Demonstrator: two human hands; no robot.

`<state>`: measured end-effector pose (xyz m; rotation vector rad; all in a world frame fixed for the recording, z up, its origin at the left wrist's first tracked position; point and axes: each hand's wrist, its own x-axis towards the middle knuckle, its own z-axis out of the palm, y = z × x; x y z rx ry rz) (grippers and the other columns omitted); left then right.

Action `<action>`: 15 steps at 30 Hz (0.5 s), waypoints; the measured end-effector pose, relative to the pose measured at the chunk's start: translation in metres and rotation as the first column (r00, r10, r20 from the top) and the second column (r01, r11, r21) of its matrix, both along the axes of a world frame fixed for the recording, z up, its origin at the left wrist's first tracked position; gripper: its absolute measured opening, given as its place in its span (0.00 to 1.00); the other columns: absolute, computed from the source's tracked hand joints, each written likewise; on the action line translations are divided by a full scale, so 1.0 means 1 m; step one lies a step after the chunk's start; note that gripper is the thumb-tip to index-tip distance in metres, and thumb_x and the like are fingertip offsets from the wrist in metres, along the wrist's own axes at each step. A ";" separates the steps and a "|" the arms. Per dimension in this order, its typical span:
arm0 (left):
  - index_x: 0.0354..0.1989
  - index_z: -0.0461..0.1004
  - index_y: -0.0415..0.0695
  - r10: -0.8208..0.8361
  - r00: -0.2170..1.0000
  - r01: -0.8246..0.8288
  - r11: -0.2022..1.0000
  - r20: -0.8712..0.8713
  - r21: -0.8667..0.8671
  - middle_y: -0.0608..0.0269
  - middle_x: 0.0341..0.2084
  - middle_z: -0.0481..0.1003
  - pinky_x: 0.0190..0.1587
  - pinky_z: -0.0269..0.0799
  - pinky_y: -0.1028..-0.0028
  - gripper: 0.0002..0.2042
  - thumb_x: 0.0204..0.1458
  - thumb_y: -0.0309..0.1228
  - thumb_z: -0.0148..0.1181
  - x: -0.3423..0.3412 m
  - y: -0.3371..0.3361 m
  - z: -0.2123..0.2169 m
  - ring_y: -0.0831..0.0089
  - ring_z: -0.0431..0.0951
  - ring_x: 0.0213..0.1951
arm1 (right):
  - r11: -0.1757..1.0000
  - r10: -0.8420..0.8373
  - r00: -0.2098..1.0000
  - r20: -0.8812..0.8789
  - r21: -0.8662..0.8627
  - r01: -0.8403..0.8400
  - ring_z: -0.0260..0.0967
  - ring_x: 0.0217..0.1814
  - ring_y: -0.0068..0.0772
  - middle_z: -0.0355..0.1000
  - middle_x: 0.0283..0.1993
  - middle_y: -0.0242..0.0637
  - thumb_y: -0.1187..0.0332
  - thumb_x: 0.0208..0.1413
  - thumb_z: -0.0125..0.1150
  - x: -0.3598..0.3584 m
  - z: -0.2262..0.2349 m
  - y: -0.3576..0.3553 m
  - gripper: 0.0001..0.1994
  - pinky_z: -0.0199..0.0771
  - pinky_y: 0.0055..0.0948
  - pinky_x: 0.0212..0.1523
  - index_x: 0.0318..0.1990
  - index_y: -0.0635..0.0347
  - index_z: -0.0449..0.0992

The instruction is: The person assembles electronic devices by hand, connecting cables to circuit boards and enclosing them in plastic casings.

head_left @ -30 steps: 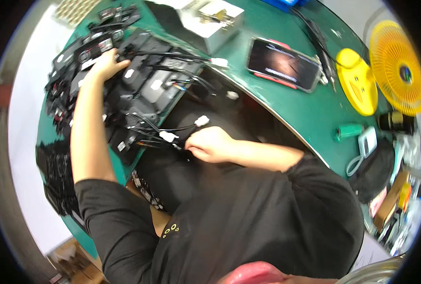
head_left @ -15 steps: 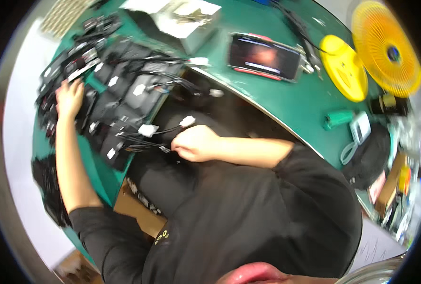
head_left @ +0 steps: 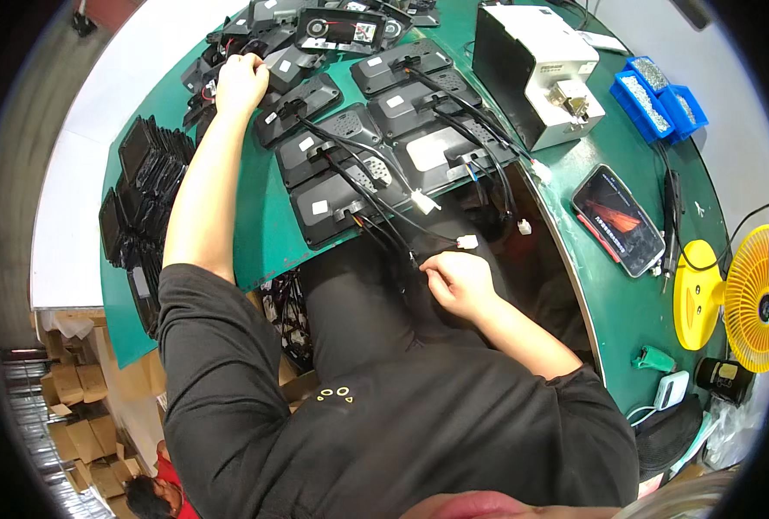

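The left hand (head_left: 241, 82) was stretched out to the far left of the green work mat (head_left: 263, 233), its fingers curled down on a black plastic housing (head_left: 293, 65) at the end of the row; whether it gripped the part or merely pressed on it could not be told. The right hand (head_left: 455, 281) was held close to the body at the near edge of the mat, thumb and forefinger pinched on a thin black cable (head_left: 384, 229) that ran back to the nearest housing (head_left: 337, 203). A white connector (head_left: 467, 242) hung just above that hand, apart from the fingers.

Between the two hands lay a cluster of dark grey housings (head_left: 402, 104) in overlapping rows, each with a small white label and a wire tail — the tails crossed one another and draped over the mat edge toward the lap. A second white connector (head_left: 425, 202) lay on top of these wires.

Surroundings:
- A white box-shaped machine (head_left: 536, 65) stood behind the housings, right of centre.
- Two blue bins (head_left: 657, 95) of small parts sat just beside the machine.
- A phone (head_left: 618, 221) with a lit screen lay on the mat to the right, well apart from the right hand.
- A yellow fan (head_left: 752, 298) stood at the far right edge.
- Stacks of black parts (head_left: 142, 186) lined the mat's left edge, outside the left forearm.
- Cardboard boxes (head_left: 64, 406) were on the floor at lower left.
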<state>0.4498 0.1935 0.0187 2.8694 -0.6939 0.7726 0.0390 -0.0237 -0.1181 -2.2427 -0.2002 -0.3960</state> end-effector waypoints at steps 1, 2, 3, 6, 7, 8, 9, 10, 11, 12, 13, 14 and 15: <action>0.39 0.78 0.43 0.034 0.996 -0.035 0.999 -0.081 -0.019 0.53 0.40 0.76 0.49 0.70 0.63 0.13 0.49 0.32 0.51 -0.002 0.007 0.002 0.57 0.76 0.44 | 1.000 0.013 1.000 0.000 0.001 -0.013 0.75 0.34 0.37 0.76 0.31 0.34 0.69 0.49 0.57 0.000 0.001 0.000 0.05 0.74 0.33 0.36 0.33 0.54 0.77; 0.39 0.78 0.43 0.047 0.996 -0.048 0.999 -0.081 -0.018 0.53 0.40 0.76 0.49 0.70 0.63 0.13 0.49 0.32 0.51 -0.004 0.019 0.000 0.57 0.76 0.44 | 1.000 0.019 1.000 -0.010 -0.010 -0.020 0.75 0.34 0.37 0.76 0.31 0.34 0.69 0.49 0.57 0.000 0.002 0.001 0.05 0.74 0.33 0.36 0.33 0.54 0.77; 0.39 0.77 0.42 -0.111 0.938 0.060 0.985 -0.329 -0.162 0.54 0.39 0.76 0.49 0.70 0.64 0.13 0.49 0.32 0.50 -0.007 0.033 -0.003 0.58 0.75 0.45 | 0.999 0.025 0.999 -0.021 -0.020 -0.026 0.75 0.34 0.36 0.76 0.31 0.34 0.70 0.49 0.57 -0.001 0.003 0.001 0.05 0.74 0.33 0.36 0.33 0.54 0.77; 0.45 0.75 0.41 -0.361 0.782 0.287 0.932 -0.508 -0.221 0.54 0.45 0.73 0.54 0.66 0.66 0.16 0.49 0.31 0.48 -0.024 0.054 -0.006 0.61 0.72 0.50 | 1.000 0.021 1.000 -0.006 -0.016 -0.021 0.74 0.33 0.37 0.75 0.30 0.34 0.69 0.48 0.58 0.001 0.003 0.001 0.04 0.73 0.33 0.35 0.33 0.54 0.76; 0.48 0.72 0.40 -0.413 0.782 0.431 0.899 -0.466 -0.074 0.54 0.49 0.71 0.57 0.64 0.67 0.18 0.50 0.31 0.47 -0.033 0.053 -0.004 0.61 0.70 0.53 | 1.000 0.023 1.000 -0.008 -0.013 -0.023 0.74 0.33 0.37 0.75 0.30 0.34 0.69 0.48 0.58 0.001 0.003 0.002 0.04 0.73 0.33 0.35 0.33 0.54 0.76; 0.52 0.69 0.39 -0.470 0.769 0.552 0.830 -0.432 0.080 0.54 0.54 0.68 0.60 0.61 0.67 0.20 0.51 0.32 0.46 -0.042 0.052 -0.005 0.62 0.68 0.56 | 1.000 0.006 1.000 0.000 -0.026 -0.006 0.74 0.33 0.37 0.75 0.30 0.34 0.69 0.48 0.58 0.001 0.003 0.003 0.04 0.73 0.33 0.35 0.33 0.53 0.76; 0.57 0.64 0.40 -0.367 0.766 0.471 0.880 -0.528 0.071 0.54 0.58 0.63 0.64 0.56 0.67 0.23 0.52 0.34 0.52 -0.050 0.049 -0.007 0.63 0.63 0.61 | 0.999 -0.012 1.000 0.008 -0.039 0.012 0.74 0.33 0.37 0.74 0.29 0.33 0.69 0.48 0.58 0.002 0.003 0.004 0.04 0.73 0.34 0.34 0.33 0.53 0.76; 0.58 0.64 0.43 -0.340 0.777 0.423 0.905 -0.529 0.039 0.55 0.57 0.65 0.63 0.57 0.67 0.26 0.50 0.35 0.59 -0.058 0.046 -0.008 0.62 0.64 0.60 | 0.999 -0.010 1.000 0.006 -0.037 0.010 0.74 0.33 0.37 0.74 0.29 0.33 0.69 0.48 0.58 0.001 0.002 0.006 0.04 0.73 0.34 0.34 0.33 0.53 0.76; 0.58 0.64 0.45 -0.325 0.766 0.395 0.919 -0.554 0.008 0.57 0.57 0.66 0.63 0.57 0.67 0.27 0.47 0.34 0.62 -0.064 0.039 -0.005 0.63 0.65 0.59 | 0.997 -0.021 1.000 0.002 -0.074 0.021 0.74 0.32 0.37 0.74 0.29 0.33 0.68 0.48 0.58 0.001 0.002 0.007 0.04 0.73 0.34 0.34 0.33 0.53 0.76; 0.59 0.64 0.47 -0.312 0.753 0.367 0.930 -0.579 -0.023 0.59 0.56 0.67 0.63 0.57 0.68 0.29 0.45 0.32 0.64 -0.069 0.034 -0.002 0.64 0.65 0.59 | 0.993 -0.034 0.999 -0.003 -0.111 0.033 0.74 0.32 0.37 0.74 0.29 0.33 0.68 0.48 0.58 0.001 0.002 0.007 0.04 0.73 0.34 0.34 0.33 0.53 0.76; 0.59 0.64 0.47 -0.304 0.756 0.358 0.933 -0.580 -0.023 0.59 0.56 0.67 0.63 0.57 0.68 0.29 0.45 0.32 0.64 -0.068 0.039 -0.003 0.64 0.65 0.59 | 0.994 -0.024 1.000 -0.003 -0.111 0.024 0.74 0.32 0.37 0.74 0.29 0.33 0.68 0.48 0.58 0.001 0.001 0.009 0.04 0.73 0.34 0.34 0.33 0.53 0.76; 0.58 0.64 0.48 -0.297 0.748 0.345 0.938 -0.594 -0.035 0.60 0.55 0.67 0.62 0.58 0.69 0.30 0.44 0.31 0.65 -0.062 0.042 -0.006 0.65 0.66 0.58 | 0.993 -0.026 1.000 0.009 -0.114 0.027 0.74 0.32 0.37 0.74 0.29 0.33 0.68 0.48 0.58 0.001 0.001 0.010 0.04 0.73 0.34 0.34 0.32 0.52 0.76; 0.58 0.64 0.50 -0.290 0.740 0.331 0.942 -0.607 -0.047 0.61 0.54 0.68 0.62 0.59 0.69 0.31 0.43 0.30 0.66 -0.056 0.045 -0.007 0.67 0.67 0.57 | 0.993 -0.027 0.999 0.021 -0.117 0.030 0.73 0.32 0.37 0.74 0.29 0.32 0.67 0.48 0.58 0.001 0.002 0.011 0.04 0.72 0.34 0.34 0.32 0.52 0.76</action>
